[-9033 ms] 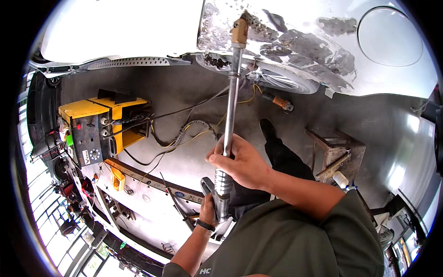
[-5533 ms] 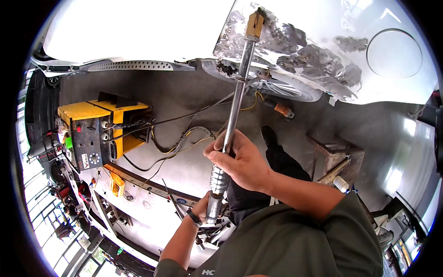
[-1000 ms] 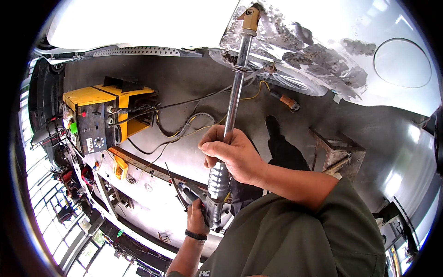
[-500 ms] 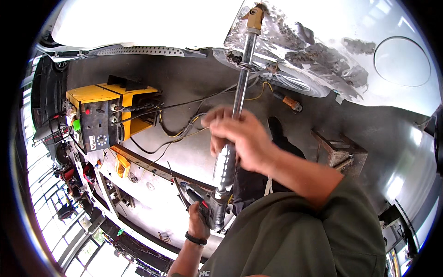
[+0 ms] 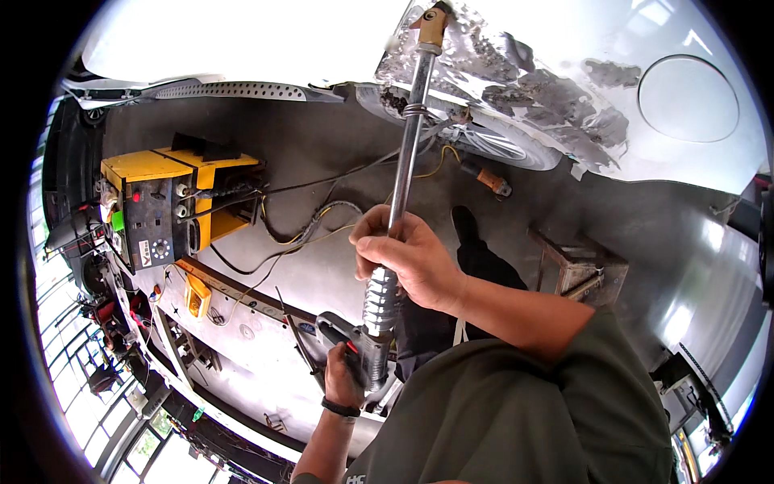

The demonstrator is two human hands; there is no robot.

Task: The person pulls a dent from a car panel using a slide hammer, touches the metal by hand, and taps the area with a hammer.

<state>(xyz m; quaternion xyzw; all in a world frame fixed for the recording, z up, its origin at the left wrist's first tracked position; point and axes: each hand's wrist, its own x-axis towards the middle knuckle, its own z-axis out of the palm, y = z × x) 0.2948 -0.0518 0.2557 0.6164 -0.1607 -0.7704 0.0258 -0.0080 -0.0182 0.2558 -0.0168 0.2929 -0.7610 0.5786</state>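
A slide hammer dent puller runs down the middle, its chrome rod (image 5: 409,153) slanting from the car to my waist. Its brass-coloured tip holder (image 5: 432,32) meets a scraped grey patch on the white car panel (image 5: 532,101). My left hand (image 5: 345,379) is wrapped round the black handle (image 5: 373,356) at the near end. With curled fingers, my right hand (image 5: 415,262) closes round the rod, at the upper end of the ribbed silver weight (image 5: 380,302). Whether its palm touches the weight is hidden.
A yellow and black machine (image 5: 153,202) stands at left, with dark cables across the floor. An orange-bodied power tool (image 5: 490,179) lies near the car wheel (image 5: 508,145). A rusty metal stool (image 5: 580,262) stands to the right. Below the machine is an orange-yellow case (image 5: 196,296).
My right hand, blurred before, is now sharp and closed round the rod. The ribbed weight sits slightly lower in view. The whole scene has shifted a little left.
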